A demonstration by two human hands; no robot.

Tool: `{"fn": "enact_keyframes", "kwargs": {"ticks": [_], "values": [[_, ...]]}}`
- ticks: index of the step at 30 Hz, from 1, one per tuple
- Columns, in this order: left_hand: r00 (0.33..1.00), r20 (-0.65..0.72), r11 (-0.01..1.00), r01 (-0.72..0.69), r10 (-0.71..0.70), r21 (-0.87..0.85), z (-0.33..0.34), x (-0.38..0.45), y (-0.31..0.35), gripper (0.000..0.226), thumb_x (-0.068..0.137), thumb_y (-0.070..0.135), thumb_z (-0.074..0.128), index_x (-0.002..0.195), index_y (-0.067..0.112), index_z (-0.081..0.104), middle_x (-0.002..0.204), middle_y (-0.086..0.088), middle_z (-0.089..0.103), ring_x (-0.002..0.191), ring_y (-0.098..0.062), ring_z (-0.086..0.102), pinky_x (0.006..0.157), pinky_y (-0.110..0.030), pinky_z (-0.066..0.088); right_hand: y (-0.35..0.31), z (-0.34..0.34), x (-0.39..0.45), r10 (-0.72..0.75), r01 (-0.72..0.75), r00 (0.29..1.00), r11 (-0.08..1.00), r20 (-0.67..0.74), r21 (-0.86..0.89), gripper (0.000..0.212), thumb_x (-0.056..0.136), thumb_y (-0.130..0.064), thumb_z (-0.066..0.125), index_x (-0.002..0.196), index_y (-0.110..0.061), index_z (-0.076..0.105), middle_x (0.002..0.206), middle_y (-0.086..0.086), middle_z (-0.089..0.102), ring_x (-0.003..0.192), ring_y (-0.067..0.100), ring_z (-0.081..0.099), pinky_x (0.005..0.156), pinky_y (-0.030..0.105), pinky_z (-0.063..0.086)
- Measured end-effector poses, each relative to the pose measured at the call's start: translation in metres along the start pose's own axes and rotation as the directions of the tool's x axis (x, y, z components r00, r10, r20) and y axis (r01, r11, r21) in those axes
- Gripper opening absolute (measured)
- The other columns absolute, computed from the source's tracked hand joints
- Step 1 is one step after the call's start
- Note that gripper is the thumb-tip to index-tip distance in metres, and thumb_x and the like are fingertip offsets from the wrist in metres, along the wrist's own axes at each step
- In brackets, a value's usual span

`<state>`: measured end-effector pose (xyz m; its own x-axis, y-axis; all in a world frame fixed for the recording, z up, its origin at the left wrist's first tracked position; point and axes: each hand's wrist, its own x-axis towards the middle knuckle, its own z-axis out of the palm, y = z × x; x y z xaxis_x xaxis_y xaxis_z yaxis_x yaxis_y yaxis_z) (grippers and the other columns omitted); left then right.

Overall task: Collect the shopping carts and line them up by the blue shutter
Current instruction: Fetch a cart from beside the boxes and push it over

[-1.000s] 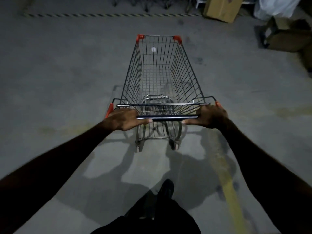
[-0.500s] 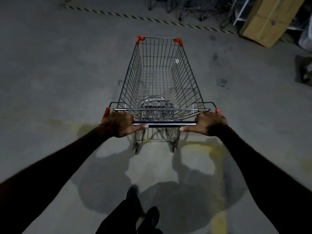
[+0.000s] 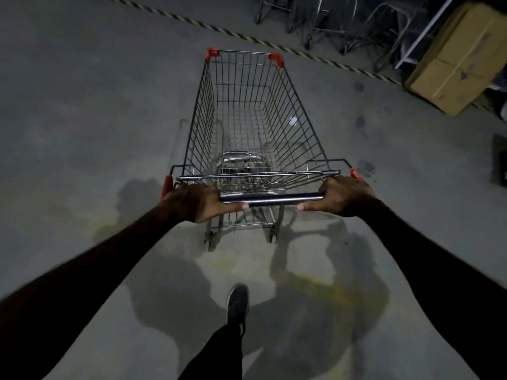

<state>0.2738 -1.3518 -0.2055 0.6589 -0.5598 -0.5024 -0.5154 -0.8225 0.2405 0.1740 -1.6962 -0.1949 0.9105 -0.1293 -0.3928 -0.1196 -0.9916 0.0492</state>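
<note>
Left hand (image 3: 196, 202), fingers clamped on the left end of the handle bar (image 3: 271, 199); empty wire shopping cart (image 3: 255, 124) centred on the concrete floor (image 3: 82, 105); right hand (image 3: 344, 197), fingers clamped on the bar's right end. Upper right: striped floor tape (image 3: 247, 37), parked cart frames (image 3: 329, 20), cardboard box (image 3: 455, 58).

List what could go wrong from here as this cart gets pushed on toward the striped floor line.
1. The shopping cart heads for the metal frames parked beyond the striped floor tape; its front could ram them.
2. The cardboard box juts out at the right; a drift that way could clip it.
3. The left hand and right hand grip the handle bar ends, where fingers could get pinched when nesting.
</note>
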Motion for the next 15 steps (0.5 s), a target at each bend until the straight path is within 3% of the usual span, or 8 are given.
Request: {"fn": "enact_keyframes", "kwargs": {"ticks": [2, 6, 9, 15], "values": [[1.000, 0.009, 1.000, -0.011, 0.011, -0.017, -0.026, 0.022, 0.003, 0.100, 0.074, 0.110, 0.014, 0.072, 0.024, 0.064, 0.088, -0.001, 0.070, 0.084, -0.016, 0.065, 0.110, -0.051, 0.047, 0.012, -0.018, 0.034, -0.006, 0.006, 1.000, 1.000, 0.016, 0.000, 0.110, 0.053, -0.120, 0.022, 0.070, -0.023, 0.072, 0.080, -0.012, 0.068, 0.088, 0.015, 0.062, 0.127, 0.061, 0.016], [1.000, 0.019, 0.999, -0.008, 0.009, -0.033, -0.074, 0.066, 0.010, 0.068, 0.092, 0.095, 0.028, 0.073, 0.037, 0.058, 0.090, -0.002, 0.073, 0.089, -0.017, 0.068, 0.108, -0.044, 0.049, 0.035, -0.046, 0.096, -0.035, 0.035, 0.999, 0.999, 0.008, 0.001, 0.105, 0.057, -0.118, 0.028, 0.067, -0.023, 0.071, 0.078, -0.011, 0.069, 0.089, 0.016, 0.066, 0.125, 0.060, 0.020], [1.000, 0.005, 0.998, 0.031, -0.031, -0.055, -0.093, 0.113, -0.004, 0.082, 0.083, 0.102, 0.026, 0.062, 0.028, 0.055, 0.072, 0.000, 0.067, 0.077, -0.017, 0.068, 0.094, -0.041, 0.049, 0.053, -0.063, 0.144, -0.059, 0.060, 0.998, 0.998, -0.025, 0.005, 0.106, 0.056, -0.118, 0.027, 0.066, -0.022, 0.069, 0.076, -0.011, 0.068, 0.090, 0.018, 0.069, 0.125, 0.061, 0.024], [0.992, -0.012, 0.992, 0.122, -0.123, -0.044, -0.144, 0.210, -0.012, 0.091, 0.075, 0.110, 0.022, 0.059, 0.025, 0.052, 0.067, 0.009, 0.055, 0.084, -0.022, 0.060, 0.113, -0.059, 0.038, 0.097, -0.103, 0.253, -0.109, 0.109, 0.994, 0.994, -0.012, -0.020, 0.104, 0.058, -0.117, 0.027, 0.066, -0.023, 0.069, 0.074, -0.014, 0.065, 0.087, 0.015, 0.066, 0.129, 0.063, 0.016]]}}
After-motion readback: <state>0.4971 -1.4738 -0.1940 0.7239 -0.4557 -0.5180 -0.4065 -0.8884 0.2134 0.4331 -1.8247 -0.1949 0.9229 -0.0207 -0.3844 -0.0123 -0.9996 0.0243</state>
